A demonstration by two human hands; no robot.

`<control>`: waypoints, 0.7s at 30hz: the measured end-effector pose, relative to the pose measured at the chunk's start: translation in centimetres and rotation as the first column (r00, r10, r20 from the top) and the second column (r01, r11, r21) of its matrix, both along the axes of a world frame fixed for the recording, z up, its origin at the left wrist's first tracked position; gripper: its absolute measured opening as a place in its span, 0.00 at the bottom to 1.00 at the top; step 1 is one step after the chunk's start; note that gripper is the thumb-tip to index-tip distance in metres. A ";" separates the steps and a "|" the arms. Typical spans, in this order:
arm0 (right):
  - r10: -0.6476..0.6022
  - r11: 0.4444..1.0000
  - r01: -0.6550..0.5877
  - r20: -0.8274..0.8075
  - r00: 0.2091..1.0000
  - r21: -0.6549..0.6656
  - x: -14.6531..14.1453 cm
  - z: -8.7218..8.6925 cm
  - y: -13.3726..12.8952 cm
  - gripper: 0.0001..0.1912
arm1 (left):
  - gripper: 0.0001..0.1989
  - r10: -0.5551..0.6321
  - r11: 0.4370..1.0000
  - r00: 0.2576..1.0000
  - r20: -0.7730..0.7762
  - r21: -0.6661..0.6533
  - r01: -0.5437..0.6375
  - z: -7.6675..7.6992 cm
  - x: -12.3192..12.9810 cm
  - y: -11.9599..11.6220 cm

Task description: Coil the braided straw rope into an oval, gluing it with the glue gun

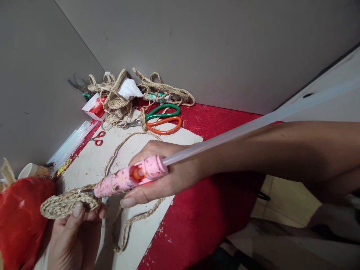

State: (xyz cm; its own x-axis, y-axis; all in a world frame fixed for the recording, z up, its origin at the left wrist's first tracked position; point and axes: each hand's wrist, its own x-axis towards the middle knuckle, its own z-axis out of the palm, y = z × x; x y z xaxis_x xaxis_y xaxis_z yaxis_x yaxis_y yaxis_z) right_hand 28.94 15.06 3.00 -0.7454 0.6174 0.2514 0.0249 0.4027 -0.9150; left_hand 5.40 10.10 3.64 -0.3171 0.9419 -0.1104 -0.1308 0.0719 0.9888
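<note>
My right hand (163,168) is wrapped round a pink hot glue gun (118,180). A long translucent glue stick (225,135) sticks out of its back end and passes over my forearm. The gun's tip meets the upper right edge of a small coiled piece of braided straw (67,200). Between thumb and fingers, my left hand (75,232) pinches that coil from below. A loose length of straw braid (131,221) trails across the white sheet behind and under the glue gun.
Green-and-orange-handled scissors (164,120), small red scissors (98,138) and bundles of straw braid (118,101) lie at the back by the grey wall (197,48). Glue sticks (71,144), a paper cup (35,170) and a red plastic bag (22,221) are at the left.
</note>
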 end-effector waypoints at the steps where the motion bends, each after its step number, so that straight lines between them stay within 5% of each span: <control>1: 0.006 1.000 -0.006 0.000 1.000 -0.007 0.0 0.0 0.0 0.18 | 0.13 -0.006 1.000 1.000 0.006 0.000 0.006 0.0 0.0 0.0; 13: -0.010 1.000 0.010 0.002 1.000 0.015 -0.2 -0.4 0.1 0.21 | 0.06 -0.022 0.999 0.998 0.054 -0.026 0.023 -0.7 -1.4 0.4; 21: -0.006 0.999 0.004 0.036 0.999 0.050 -0.1 0.0 0.0 0.21 | 0.12 -0.014 0.999 0.998 0.062 -0.041 0.016 -0.3 -0.8 0.5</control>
